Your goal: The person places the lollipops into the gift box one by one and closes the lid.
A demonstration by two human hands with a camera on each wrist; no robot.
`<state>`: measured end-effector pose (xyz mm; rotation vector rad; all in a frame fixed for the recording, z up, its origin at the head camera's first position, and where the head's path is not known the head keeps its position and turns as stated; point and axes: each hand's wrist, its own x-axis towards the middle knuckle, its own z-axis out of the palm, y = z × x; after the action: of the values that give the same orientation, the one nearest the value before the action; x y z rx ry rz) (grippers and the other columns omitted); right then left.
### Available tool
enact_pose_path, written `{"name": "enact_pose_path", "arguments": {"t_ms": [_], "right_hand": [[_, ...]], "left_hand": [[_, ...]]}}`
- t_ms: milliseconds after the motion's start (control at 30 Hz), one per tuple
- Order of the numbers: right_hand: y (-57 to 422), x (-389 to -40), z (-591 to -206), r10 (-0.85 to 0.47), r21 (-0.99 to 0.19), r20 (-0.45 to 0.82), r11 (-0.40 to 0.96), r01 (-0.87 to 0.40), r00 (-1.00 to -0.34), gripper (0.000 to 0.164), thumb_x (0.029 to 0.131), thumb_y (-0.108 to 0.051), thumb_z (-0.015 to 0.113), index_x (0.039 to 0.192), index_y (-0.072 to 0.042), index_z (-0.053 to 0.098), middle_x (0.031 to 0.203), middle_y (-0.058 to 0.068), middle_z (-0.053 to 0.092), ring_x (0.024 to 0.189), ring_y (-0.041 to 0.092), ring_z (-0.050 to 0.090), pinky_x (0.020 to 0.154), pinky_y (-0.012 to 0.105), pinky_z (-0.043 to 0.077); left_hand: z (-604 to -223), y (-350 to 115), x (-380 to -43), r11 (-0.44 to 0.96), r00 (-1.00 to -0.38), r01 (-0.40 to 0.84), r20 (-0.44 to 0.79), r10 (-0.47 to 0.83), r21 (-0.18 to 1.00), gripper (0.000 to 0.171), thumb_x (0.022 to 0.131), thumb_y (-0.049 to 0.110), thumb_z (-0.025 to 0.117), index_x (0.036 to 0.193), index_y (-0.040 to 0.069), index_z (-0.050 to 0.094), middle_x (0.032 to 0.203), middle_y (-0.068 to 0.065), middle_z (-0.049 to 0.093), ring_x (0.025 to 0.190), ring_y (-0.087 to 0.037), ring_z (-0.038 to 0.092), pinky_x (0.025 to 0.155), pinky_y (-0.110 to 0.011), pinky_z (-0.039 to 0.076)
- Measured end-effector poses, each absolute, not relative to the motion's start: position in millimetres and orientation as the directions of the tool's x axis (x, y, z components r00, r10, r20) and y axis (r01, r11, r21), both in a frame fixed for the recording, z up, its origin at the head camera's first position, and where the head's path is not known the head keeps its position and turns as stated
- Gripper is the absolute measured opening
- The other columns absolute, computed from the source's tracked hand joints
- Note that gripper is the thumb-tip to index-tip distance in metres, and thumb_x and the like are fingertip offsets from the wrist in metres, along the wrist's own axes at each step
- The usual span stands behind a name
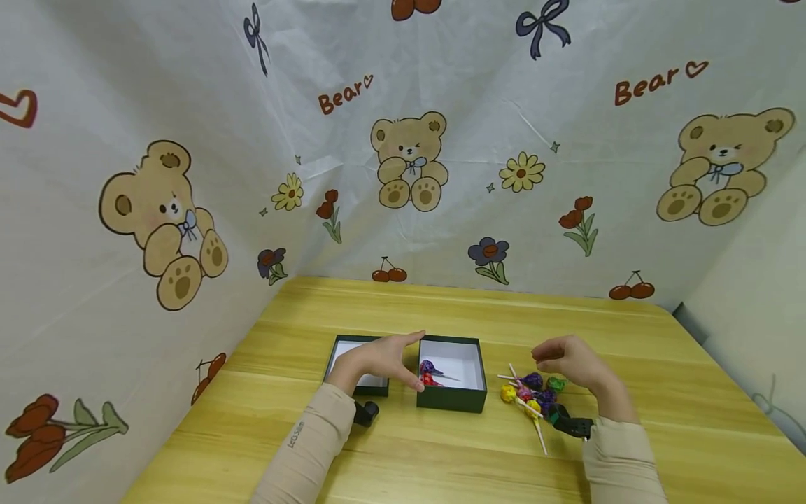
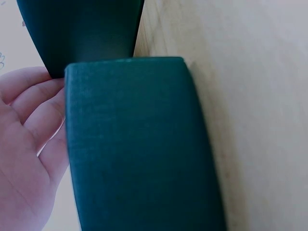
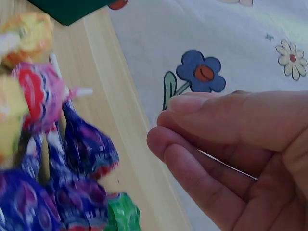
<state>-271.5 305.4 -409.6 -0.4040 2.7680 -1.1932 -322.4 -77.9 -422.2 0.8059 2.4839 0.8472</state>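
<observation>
My left hand (image 1: 384,357) spreads at the left side of a dark green box (image 1: 450,400) with a white inside. Its thumb is at the box's front left corner and its fingers reach the back left corner. Inside, at the left, lie a purple-wrapped lollipop (image 1: 429,367) and a red one (image 1: 430,380). My right hand (image 1: 573,360) hovers just behind a pile of lollipops (image 1: 525,394), its fingers loosely bent toward the thumb. In the right wrist view, nothing shows between these fingertips. The pile has purple, yellow, pink and green wrappers, with white sticks pointing various ways.
A second dark green tray-like box part (image 1: 334,357) with a white inside stands left, partly under my left forearm. Behind the wooden table (image 1: 403,455) hangs a bear-printed cloth (image 1: 409,231), which also covers the left side.
</observation>
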Motion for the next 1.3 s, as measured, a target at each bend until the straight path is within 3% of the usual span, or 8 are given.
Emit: {"name": "enact_pose_path", "arguments": {"t_ms": [700, 1133, 1300], "right_hand": [[331.2, -271.7, -424.3, -0.243, -0.678, -0.082, 0.725, -0.124, -0.967, 0.029, 0.087, 0.009, 0.063, 0.115, 0.017, 0.063, 0.11, 0.03, 0.068, 0.101, 0.038, 0.066, 0.084, 0.048, 0.058], [335.8, -274.6, -431.5, -0.173, -0.651, -0.147, 0.759, -0.036, -0.974, 0.019, 0.088, 0.003, 0.068, 0.106, 0.009, 0.07, 0.099, 0.014, 0.073, 0.09, 0.022, 0.064, 0.082, 0.046, 0.055], [334.4, -274.8, -431.6, -0.163, -0.658, -0.151, 0.753, -0.024, -0.975, 0.018, 0.087, 0.003, 0.069, 0.104, 0.009, 0.071, 0.097, 0.014, 0.073, 0.088, 0.02, 0.064, 0.08, 0.044, 0.055]], "left_hand": [[-421.6, -78.4, -323.0, 0.654, -0.759, 0.387, -0.179, 0.626, 0.65, 0.113, 0.075, 0.046, 0.087, 0.162, 0.02, 0.02, 0.165, -0.008, 0.028, 0.15, -0.03, 0.031, 0.118, -0.052, 0.036], [-422.4, -78.9, -322.9, 0.651, -0.759, 0.383, -0.179, 0.626, 0.656, 0.113, 0.075, 0.045, 0.087, 0.162, 0.021, 0.019, 0.165, -0.007, 0.027, 0.151, -0.03, 0.03, 0.118, -0.052, 0.036], [-423.5, -79.7, -323.1, 0.648, -0.756, 0.384, -0.178, 0.629, 0.658, 0.113, 0.075, 0.046, 0.087, 0.162, 0.021, 0.019, 0.166, -0.006, 0.027, 0.151, -0.029, 0.03, 0.118, -0.052, 0.036]]}}
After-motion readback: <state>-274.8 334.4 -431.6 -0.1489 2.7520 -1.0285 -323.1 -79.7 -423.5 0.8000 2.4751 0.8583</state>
